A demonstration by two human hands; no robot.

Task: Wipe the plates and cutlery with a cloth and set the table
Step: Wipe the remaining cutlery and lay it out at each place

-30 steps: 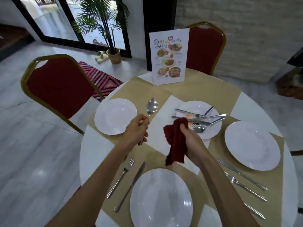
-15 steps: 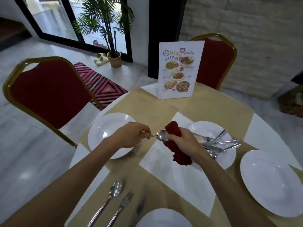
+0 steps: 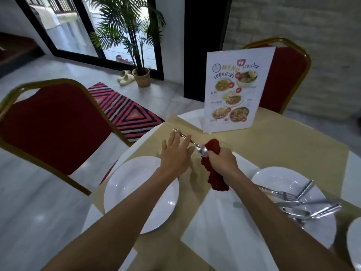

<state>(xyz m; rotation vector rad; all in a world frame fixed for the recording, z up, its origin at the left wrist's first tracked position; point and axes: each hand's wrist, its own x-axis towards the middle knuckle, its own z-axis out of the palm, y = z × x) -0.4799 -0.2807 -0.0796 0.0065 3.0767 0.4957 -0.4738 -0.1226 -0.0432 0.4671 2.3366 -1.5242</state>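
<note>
Above the far part of the table (image 3: 289,145), the right hand (image 3: 222,160) was closed in a tight grip around a red cloth (image 3: 214,173), which wrapped the far side of a spoon (image 3: 192,142) bowl and hung down below the fist. The spoon ran from that bowl up and to the left, its handle end sticking out past the left hand (image 3: 175,153). The left hand's fingers (image 3: 175,136) were spread flat and loose over the handle; whether they had any real hold on it could not be told.

Below the left forearm, near the left edge of the table, lay a white plate (image 3: 125,192). To the right, a second white plate (image 3: 279,180) carried a heap of cutlery (image 3: 300,204), forks and knives crossed over one another. The edge of a third plate (image 3: 354,243) showed at the far right. A menu card (image 3: 236,89) stood upright at the far side of the table, between two red chairs.
</note>
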